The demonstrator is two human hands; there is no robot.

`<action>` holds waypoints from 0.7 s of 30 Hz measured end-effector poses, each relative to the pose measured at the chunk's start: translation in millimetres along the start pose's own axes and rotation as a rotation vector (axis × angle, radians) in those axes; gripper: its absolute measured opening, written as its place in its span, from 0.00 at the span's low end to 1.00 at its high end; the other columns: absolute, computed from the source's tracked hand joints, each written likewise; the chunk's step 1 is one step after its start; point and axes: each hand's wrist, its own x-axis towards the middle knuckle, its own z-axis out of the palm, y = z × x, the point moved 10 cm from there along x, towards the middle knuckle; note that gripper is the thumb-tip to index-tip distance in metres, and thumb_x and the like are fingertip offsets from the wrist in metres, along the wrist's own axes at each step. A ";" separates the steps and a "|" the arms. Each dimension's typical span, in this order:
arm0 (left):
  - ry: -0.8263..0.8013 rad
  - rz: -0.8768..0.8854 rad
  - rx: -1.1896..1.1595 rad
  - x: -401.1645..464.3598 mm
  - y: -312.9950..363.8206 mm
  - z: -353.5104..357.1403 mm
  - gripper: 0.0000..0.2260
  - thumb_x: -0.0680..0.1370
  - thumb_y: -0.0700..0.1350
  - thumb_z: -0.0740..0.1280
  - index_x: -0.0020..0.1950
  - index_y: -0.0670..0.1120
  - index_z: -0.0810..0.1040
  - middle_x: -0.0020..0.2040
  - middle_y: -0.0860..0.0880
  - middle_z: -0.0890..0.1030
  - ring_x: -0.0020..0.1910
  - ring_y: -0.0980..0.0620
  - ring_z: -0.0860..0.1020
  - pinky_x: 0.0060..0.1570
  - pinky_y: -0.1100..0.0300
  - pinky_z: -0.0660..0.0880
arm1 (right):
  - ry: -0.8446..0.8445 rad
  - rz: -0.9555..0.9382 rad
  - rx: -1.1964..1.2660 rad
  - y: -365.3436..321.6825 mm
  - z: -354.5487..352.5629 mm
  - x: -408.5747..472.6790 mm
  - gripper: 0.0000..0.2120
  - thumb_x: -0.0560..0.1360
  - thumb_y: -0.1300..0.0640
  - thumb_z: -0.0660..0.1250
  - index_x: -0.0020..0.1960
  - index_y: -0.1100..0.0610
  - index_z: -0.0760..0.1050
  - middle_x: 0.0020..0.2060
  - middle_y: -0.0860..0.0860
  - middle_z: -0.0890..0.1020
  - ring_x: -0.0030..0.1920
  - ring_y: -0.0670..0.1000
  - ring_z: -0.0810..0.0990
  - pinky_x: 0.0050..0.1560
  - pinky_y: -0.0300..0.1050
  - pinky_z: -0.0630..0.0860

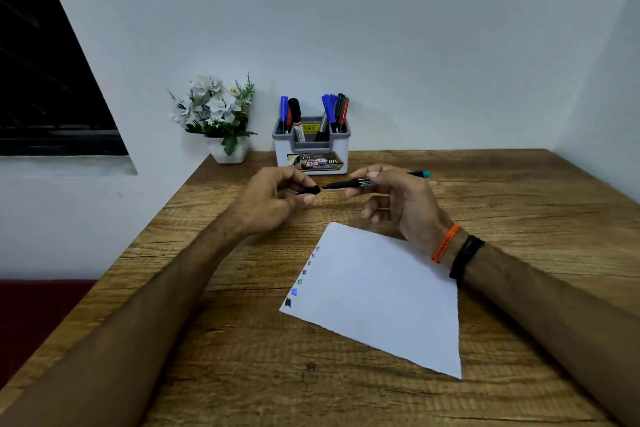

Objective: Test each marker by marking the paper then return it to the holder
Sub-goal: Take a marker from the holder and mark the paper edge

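A: The right hand [391, 199] grips the marker [360, 182], uncapped, above the desk [519, 204]; the left hand [273, 199] pinches its cap [311, 190].

B: Risk?

A: The bare tip could ink the left fingers if they close in crooked.

B: Obstacles?

A: None. Paper [381, 295] just below, holder [311, 149] behind, plant [218, 118] beside it.

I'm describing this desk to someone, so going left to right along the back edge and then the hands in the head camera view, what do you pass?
Back edge: flower pot → marker holder. Hands: left hand → black cap → uncapped marker → right hand.
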 end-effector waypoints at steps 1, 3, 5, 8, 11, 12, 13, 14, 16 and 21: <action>-0.002 0.011 -0.006 -0.3 1.0 0.7 0.08 0.74 0.39 0.72 0.51 0.48 0.80 0.49 0.51 0.82 0.47 0.53 0.80 0.51 0.57 0.76 | -0.011 0.004 -0.002 1.0 0.4 0.3 0.13 0.79 0.59 0.57 0.52 0.59 0.80 0.43 0.57 0.86 0.28 0.49 0.77 0.28 0.39 0.71; -0.006 0.045 -0.006 -0.3 3.1 1.3 0.07 0.74 0.39 0.71 0.51 0.48 0.81 0.49 0.51 0.82 0.48 0.54 0.80 0.52 0.56 0.76 | -0.036 0.030 -0.010 4.5 2.8 0.2 0.14 0.79 0.59 0.57 0.54 0.60 0.80 0.46 0.58 0.86 0.29 0.49 0.77 0.29 0.39 0.72; -0.015 0.089 0.000 -0.3 5.9 1.8 0.07 0.75 0.40 0.71 0.51 0.47 0.82 0.48 0.50 0.83 0.50 0.53 0.80 0.54 0.54 0.76 | -0.050 0.052 -0.018 7.5 5.4 -0.2 0.12 0.79 0.58 0.58 0.54 0.59 0.80 0.48 0.59 0.86 0.29 0.49 0.78 0.29 0.38 0.72; -0.020 0.118 -0.029 -1.0 8.9 1.5 0.06 0.75 0.40 0.70 0.52 0.47 0.82 0.47 0.50 0.83 0.44 0.57 0.79 0.48 0.58 0.76 | -0.024 0.037 -0.025 6.3 4.5 -0.2 0.05 0.79 0.58 0.64 0.50 0.57 0.78 0.47 0.58 0.86 0.27 0.49 0.79 0.27 0.38 0.72; -0.020 0.135 -0.092 -2.0 14.0 1.3 0.07 0.75 0.41 0.70 0.52 0.46 0.83 0.47 0.46 0.83 0.40 0.61 0.78 0.42 0.63 0.76 | -0.001 -0.013 -0.097 3.2 2.7 -0.5 0.06 0.76 0.57 0.70 0.50 0.59 0.80 0.44 0.56 0.87 0.27 0.48 0.76 0.27 0.37 0.71; -0.022 0.138 -0.107 -2.3 15.3 2.1 0.07 0.76 0.40 0.70 0.52 0.46 0.83 0.47 0.45 0.83 0.39 0.62 0.77 0.40 0.65 0.76 | 0.002 -0.027 -0.119 2.4 2.5 -0.9 0.08 0.74 0.56 0.71 0.51 0.59 0.81 0.42 0.55 0.86 0.27 0.48 0.75 0.27 0.37 0.71; -0.024 0.138 -0.120 -2.6 15.8 3.0 0.07 0.76 0.40 0.69 0.52 0.46 0.83 0.47 0.45 0.83 0.38 0.62 0.77 0.39 0.66 0.75 | 0.004 -0.036 -0.127 2.6 2.1 -0.8 0.09 0.74 0.56 0.72 0.51 0.59 0.82 0.40 0.54 0.86 0.27 0.48 0.74 0.28 0.37 0.70; -0.022 0.133 -0.138 -2.6 15.4 3.4 0.07 0.76 0.40 0.69 0.53 0.45 0.82 0.46 0.45 0.83 0.38 0.62 0.77 0.37 0.67 0.75 | 0.003 -0.039 -0.120 2.9 1.7 -0.8 0.08 0.73 0.56 0.72 0.50 0.59 0.83 0.40 0.54 0.85 0.27 0.47 0.73 0.28 0.37 0.70; -0.008 0.108 -0.199 -1.8 12.7 2.0 0.06 0.76 0.40 0.69 0.53 0.43 0.81 0.44 0.47 0.84 0.37 0.61 0.78 0.35 0.68 0.74 | 0.000 -0.040 -0.098 4.0 1.0 0.5 0.07 0.75 0.56 0.70 0.50 0.58 0.84 0.40 0.54 0.86 0.27 0.46 0.74 0.28 0.36 0.71; 0.047 0.095 -0.235 -0.9 12.3 -2.5 0.10 0.78 0.47 0.65 0.47 0.40 0.78 0.34 0.48 0.80 0.29 0.55 0.73 0.30 0.65 0.70 | 0.018 -0.179 -0.278 -5.4 3.0 3.2 0.08 0.78 0.57 0.67 0.44 0.58 0.82 0.32 0.49 0.83 0.23 0.44 0.71 0.24 0.34 0.67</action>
